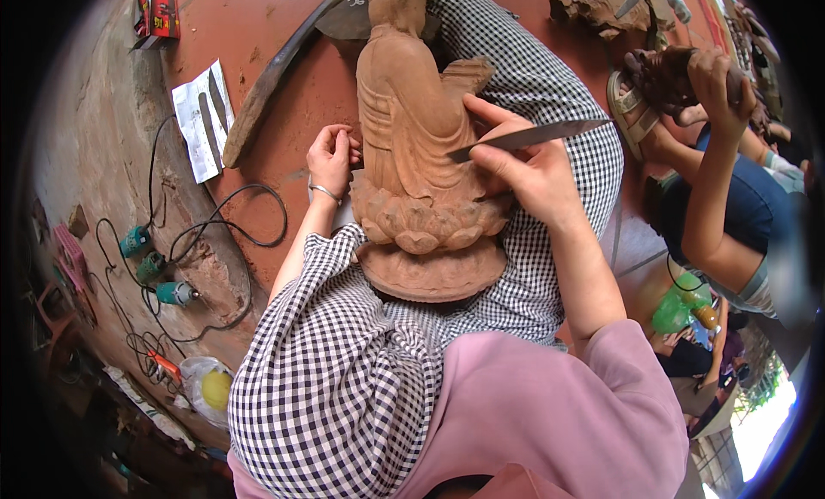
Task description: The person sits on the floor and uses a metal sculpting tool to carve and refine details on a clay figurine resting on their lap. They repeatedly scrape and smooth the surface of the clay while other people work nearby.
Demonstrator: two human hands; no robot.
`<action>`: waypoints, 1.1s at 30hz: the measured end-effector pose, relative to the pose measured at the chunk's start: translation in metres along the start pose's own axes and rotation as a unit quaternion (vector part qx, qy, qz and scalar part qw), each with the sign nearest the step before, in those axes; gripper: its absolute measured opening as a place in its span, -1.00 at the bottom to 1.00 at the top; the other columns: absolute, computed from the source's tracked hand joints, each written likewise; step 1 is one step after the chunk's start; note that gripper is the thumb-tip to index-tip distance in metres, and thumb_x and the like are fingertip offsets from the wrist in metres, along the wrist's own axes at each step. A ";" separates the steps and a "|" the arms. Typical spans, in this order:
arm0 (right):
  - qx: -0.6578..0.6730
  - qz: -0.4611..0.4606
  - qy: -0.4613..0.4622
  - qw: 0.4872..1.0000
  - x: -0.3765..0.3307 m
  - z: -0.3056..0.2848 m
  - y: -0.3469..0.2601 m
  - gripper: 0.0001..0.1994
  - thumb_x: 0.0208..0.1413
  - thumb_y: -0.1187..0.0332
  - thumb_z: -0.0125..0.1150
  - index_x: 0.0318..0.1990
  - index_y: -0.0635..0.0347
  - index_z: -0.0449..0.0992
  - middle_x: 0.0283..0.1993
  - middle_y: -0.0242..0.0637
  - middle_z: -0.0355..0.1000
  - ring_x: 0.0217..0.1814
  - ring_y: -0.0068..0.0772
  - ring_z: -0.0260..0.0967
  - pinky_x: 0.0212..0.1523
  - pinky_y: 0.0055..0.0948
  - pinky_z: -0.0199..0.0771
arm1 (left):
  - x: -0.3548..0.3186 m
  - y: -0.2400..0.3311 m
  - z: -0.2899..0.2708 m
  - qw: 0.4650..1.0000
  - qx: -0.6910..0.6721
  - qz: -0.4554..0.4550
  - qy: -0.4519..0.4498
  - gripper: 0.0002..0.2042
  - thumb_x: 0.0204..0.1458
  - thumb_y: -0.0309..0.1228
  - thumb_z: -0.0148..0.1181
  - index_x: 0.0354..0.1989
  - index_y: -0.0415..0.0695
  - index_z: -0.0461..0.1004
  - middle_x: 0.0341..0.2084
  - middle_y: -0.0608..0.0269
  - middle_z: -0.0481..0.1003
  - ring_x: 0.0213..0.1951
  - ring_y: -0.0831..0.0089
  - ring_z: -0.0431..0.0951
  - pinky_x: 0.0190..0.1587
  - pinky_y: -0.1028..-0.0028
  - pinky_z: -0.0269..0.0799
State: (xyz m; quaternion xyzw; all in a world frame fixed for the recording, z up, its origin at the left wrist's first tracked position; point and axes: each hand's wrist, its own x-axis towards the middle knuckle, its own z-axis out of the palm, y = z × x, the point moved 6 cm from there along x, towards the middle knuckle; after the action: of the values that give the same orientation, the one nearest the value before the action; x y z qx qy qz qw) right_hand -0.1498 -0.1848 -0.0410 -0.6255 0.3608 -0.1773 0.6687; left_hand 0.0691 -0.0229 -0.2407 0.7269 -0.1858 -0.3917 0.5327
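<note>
A carved reddish-brown wooden statue (412, 112) of a robed seated figure leans across my lap, its lotus-petal base (430, 271) toward me and its head cut off at the top edge. My right hand (537, 168) pinches a dark, flat, pointed file-like blade (541, 135) between thumb and fingers. One end of the blade meets or nearly meets the robe folds; the other points off to the right. On the statue's left side, my left hand (331, 160) is loosely curled, with a bracelet at the wrist. Nothing shows in its fingers.
Two dark flat blades (208, 125) lie on white paper (185, 100) at the left. Nearby are a long wooden bar (258, 112), green power tools (176, 293) and looping black cables (284, 216). At the right another person (722, 207) handles a dark carved piece (662, 78).
</note>
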 end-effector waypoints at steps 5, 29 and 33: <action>0.047 -0.029 0.042 0.998 -0.004 0.002 0.003 -0.87 0.07 0.46 0.37 -0.30 0.36 0.61 0.15 0.05 0.48 0.26 -0.27 0.38 0.13 -0.36 0.41 | 0.000 0.000 -0.001 1.000 0.007 0.001 -0.001 -0.82 0.31 -0.42 0.02 -0.14 -0.26 0.50 -0.48 0.32 0.53 -0.52 0.66 0.48 -0.43 0.64 0.47; 0.016 -0.033 0.000 0.999 -0.001 -0.003 0.008 -0.83 0.08 0.53 0.33 -0.16 0.36 0.64 0.00 -0.14 0.58 -0.12 -0.54 0.50 -0.13 -0.57 0.50 | 0.002 -0.004 0.000 1.000 -0.022 0.008 -0.015 -0.82 0.32 -0.41 0.01 -0.13 -0.25 0.50 -0.49 0.33 0.53 -0.52 0.67 0.48 -0.43 0.64 0.47; 0.111 -0.045 0.104 0.987 0.004 -0.014 0.014 -0.80 0.20 0.50 0.25 -0.06 0.38 0.58 -0.21 -0.31 0.58 -0.28 -0.59 0.50 -0.21 -0.64 0.54 | 0.003 -0.004 -0.001 1.000 -0.014 0.012 -0.013 -0.82 0.32 -0.41 0.02 -0.13 -0.25 0.49 -0.48 0.33 0.54 -0.51 0.67 0.48 -0.43 0.64 0.48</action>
State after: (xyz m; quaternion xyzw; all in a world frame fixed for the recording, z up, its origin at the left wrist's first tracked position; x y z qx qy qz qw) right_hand -0.1603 -0.1952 -0.0547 -0.5407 0.3782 -0.3107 0.6842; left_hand 0.0710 -0.0223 -0.2456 0.7118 -0.1960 -0.3974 0.5451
